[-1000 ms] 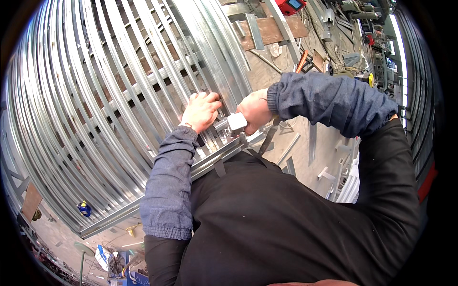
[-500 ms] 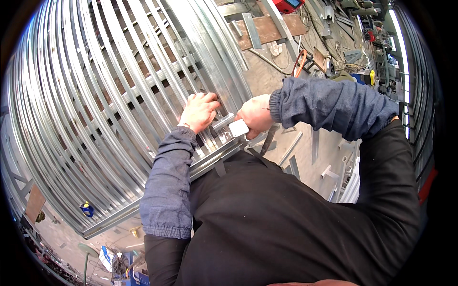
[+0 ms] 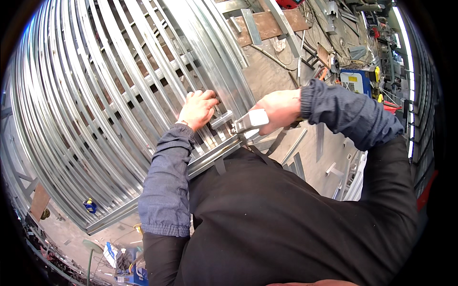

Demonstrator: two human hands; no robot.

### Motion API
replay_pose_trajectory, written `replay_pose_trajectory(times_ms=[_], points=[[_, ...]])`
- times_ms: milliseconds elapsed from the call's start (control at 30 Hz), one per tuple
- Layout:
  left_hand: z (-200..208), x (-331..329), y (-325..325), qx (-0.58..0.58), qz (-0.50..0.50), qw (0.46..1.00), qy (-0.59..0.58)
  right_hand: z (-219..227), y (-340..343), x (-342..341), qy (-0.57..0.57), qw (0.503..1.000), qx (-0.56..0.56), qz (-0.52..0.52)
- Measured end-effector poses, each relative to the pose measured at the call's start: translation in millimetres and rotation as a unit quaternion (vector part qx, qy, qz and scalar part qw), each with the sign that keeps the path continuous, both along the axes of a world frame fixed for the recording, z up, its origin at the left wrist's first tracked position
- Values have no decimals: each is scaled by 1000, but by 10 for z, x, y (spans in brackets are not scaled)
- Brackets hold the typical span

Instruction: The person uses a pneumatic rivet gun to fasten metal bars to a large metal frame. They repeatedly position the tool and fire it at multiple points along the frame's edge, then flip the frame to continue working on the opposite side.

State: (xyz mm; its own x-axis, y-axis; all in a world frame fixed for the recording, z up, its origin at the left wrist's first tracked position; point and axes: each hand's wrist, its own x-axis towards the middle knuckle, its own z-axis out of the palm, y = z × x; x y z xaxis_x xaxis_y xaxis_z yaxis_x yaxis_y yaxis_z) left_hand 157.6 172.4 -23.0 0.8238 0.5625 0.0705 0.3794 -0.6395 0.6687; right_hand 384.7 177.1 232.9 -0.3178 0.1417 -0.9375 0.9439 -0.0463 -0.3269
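Observation:
A large framework of shiny, close-set metal bars [image 3: 138, 90] fills the left and middle of the head view. My left hand [image 3: 197, 108] lies on it near the close edge, its fingers curled over one bar. In my closed right hand [image 3: 280, 108] is a grey tool with a white, rounded-square end [image 3: 250, 120]; its exact kind is hard to make out. The tool's left end is beside the near corner of the frame. A short metal piece [image 3: 222, 119] lies between my two hands, across the bars. My right fingers are partly hidden behind the tool.
A small blue-and-yellow tape measure [image 3: 89, 205] sits on the bars at lower left. The frame's near rail [image 3: 214, 155] runs close against my body. Metal offcuts [image 3: 296, 164], brown boards [image 3: 272, 27] and a blue-and-white machine [image 3: 355, 81] stand or lie to the right.
My right hand has drawn to the right with the grey tool, showing more of the tool's side. My left hand stays in nearly the same place on the bars.

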Motion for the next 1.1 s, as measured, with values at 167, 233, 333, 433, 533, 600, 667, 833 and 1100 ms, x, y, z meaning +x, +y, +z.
replay_pose_trajectory(times_ms=[167, 233, 333, 433, 533, 600, 667, 833, 1100], points=[[36, 6, 30, -16, -11, 1000, 9, 371, -61, 617, 78, 989, 25, -124], [49, 6, 37, -14, -16, 1000, 10, 428, -126, 940, 117, 966, 33, -226], [95, 9, 39, -8, -24, 999, 25, 421, -262, 1411, 127, 906, 89, -394], [169, 13, 38, -7, -41, 999, 35, 256, -322, 1776, 124, 849, 157, -488], [249, 5, 31, -28, -43, 998, 41, -92, -267, 1962, 179, 790, 274, -519], [281, -47, -42, -46, -24, 998, 32, -200, -91, 1933, 174, 761, 311, -542], [353, -87, -130, -74, 3, 997, 28, -337, 78, 1933, 168, 727, 339, -574], [791, -61, -435, -68, 32, 991, 109, -848, 755, 2238, 133, 672, 420, -595], [783, 54, -721, -23, 81, 976, 201, -1791, 2342, 2864, 64, 648, 533, -540]])
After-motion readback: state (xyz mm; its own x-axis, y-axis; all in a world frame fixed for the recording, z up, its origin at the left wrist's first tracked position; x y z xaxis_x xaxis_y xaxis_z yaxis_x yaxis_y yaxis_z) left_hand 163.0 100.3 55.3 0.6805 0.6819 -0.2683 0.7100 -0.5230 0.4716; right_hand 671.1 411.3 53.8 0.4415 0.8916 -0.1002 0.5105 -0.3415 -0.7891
